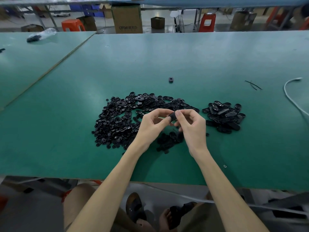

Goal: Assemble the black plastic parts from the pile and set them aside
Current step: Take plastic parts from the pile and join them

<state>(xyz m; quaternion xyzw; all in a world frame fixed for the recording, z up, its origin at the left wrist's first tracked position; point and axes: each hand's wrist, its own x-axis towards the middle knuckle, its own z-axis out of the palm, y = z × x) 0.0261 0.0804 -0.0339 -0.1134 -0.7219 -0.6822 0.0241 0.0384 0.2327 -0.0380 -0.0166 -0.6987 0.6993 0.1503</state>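
Observation:
A big pile of loose black plastic parts (120, 119), small round pieces and oval shells, lies on the green table (167, 56). A separate heap of oval black parts (224, 116) sits to its right. Above the table, between the piles, my left hand (153, 124) and my right hand (190, 124) together pinch one black plastic part (173, 116) with fingertips and thumbs. A small cluster of black pieces (168, 141) lies on the table under my hands, partly hidden by them.
A single black part (170, 79) lies alone farther back. Thin black strips (253, 85) and a white cable (291, 96) are at the right. A plastic bag with black parts (40, 35) sits far left. Beyond the table stand boxes and red stools.

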